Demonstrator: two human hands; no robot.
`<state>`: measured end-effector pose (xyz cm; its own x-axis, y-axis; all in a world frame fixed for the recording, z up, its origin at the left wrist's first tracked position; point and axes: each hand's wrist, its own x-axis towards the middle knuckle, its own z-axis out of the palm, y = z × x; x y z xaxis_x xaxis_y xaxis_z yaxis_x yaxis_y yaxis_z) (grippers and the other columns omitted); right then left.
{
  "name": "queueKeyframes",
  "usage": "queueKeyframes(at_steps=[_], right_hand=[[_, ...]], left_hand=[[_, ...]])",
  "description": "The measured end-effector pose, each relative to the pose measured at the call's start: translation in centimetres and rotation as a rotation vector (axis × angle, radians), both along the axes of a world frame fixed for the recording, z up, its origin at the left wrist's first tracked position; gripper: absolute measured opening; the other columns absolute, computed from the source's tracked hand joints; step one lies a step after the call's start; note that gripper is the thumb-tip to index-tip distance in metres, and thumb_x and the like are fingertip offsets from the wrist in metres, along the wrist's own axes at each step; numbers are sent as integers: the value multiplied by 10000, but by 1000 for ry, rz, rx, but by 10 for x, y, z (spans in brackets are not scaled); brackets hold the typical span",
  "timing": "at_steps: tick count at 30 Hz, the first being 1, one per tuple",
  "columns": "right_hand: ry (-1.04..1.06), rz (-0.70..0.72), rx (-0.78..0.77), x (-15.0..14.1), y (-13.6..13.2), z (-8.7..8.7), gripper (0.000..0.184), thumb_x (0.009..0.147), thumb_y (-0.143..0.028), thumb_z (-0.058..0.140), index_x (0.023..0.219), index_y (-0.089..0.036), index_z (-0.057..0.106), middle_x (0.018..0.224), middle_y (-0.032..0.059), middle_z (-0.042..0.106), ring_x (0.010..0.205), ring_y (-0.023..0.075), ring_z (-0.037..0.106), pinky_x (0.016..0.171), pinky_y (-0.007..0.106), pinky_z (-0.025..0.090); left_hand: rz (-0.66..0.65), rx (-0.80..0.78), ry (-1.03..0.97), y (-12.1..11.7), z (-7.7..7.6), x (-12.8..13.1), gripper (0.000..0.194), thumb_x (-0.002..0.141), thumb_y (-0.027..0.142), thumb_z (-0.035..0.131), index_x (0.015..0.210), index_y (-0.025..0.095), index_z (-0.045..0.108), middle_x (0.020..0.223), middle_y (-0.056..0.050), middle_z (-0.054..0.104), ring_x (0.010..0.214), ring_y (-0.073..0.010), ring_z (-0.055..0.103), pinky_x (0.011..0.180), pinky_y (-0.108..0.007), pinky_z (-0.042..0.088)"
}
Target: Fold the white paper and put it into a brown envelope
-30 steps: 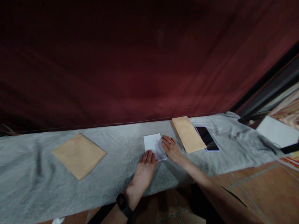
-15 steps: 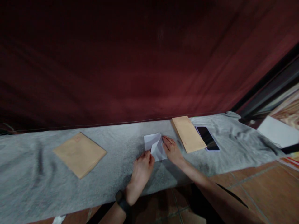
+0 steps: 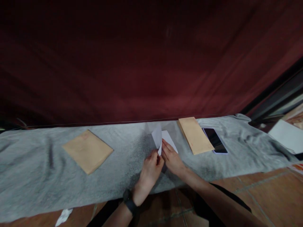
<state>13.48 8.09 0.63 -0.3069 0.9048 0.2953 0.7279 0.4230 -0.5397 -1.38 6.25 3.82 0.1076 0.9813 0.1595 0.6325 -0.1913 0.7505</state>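
A small white sheet of paper (image 3: 169, 139) lies on the grey cloth, with its left part lifted and standing up along a fold. My left hand (image 3: 152, 163) is closed, pinching the near end of the raised flap between thumb and fingers. My right hand (image 3: 171, 157) rests with fingers stretched out flat on the paper's right part, beside the fold. Just right of that hand is a stack of brown envelopes (image 3: 196, 136), partly covering a phone with a purple edge (image 3: 215, 141).
Another stack of brown envelopes (image 3: 88, 151) lies at the left on the grey cloth (image 3: 127, 142). A dark red surface (image 3: 151, 78) rises behind the cloth. A white sheet (image 3: 287, 136) is at the far right, and a crumpled white scrap (image 3: 63, 217) lies on the tiled floor.
The paper has been turned, and its flap now stands more upright. Both hands have come closer together, the right one onto the paper. The whole view has shifted slightly.
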Motion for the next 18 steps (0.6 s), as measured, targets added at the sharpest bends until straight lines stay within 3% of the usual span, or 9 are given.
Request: queueKeyframes(at_steps=[3,7,10,12,15,18], right_hand=[[73,3,-38,0,1,-2,583,1025,-207,317,1599,-207,211,1634,92,303,1491,186,307,1217,412,344],[-4,96,-34,-7,-1,-7,577,1022,-192,334,1590,-181,237,1619,111,334,1487,190,317,1223,437,320],[-128,122,-17,-13,-4,-9,555,1021,-210,373,1567,-148,297,1596,131,371,1479,220,336,1227,485,293],[-200,118,-9,-15,-6,-9,542,1026,-254,406,1555,-163,334,1592,116,381,1473,237,348,1223,497,294],[-273,122,2,-16,-7,-8,519,1035,-308,427,1539,-195,376,1595,86,378,1470,248,353,1225,495,283],[-306,131,13,-16,-8,-7,501,1041,-340,427,1522,-198,408,1602,84,366,1468,246,357,1228,490,277]], left_hand=[[58,-73,-100,0,0,-1,107,839,234,503,754,215,564,662,-6,653,615,-156,631,615,-267,470],[141,-133,-228,2,-5,-10,89,817,256,516,804,192,577,691,-18,673,643,-168,647,647,-289,505],[149,-147,-343,6,-11,-19,250,806,226,504,1039,164,570,880,-62,727,733,-186,689,689,-312,550],[177,-86,-368,10,-13,-24,413,803,189,490,1215,163,509,1094,-107,716,907,-202,706,807,-346,573],[220,48,-268,16,-12,-31,556,832,167,475,1384,174,403,1359,-153,599,1218,-224,610,1003,-399,524],[191,168,14,18,-9,-32,544,909,200,447,1447,153,384,1551,-189,411,1458,-279,375,1142,-490,406]])
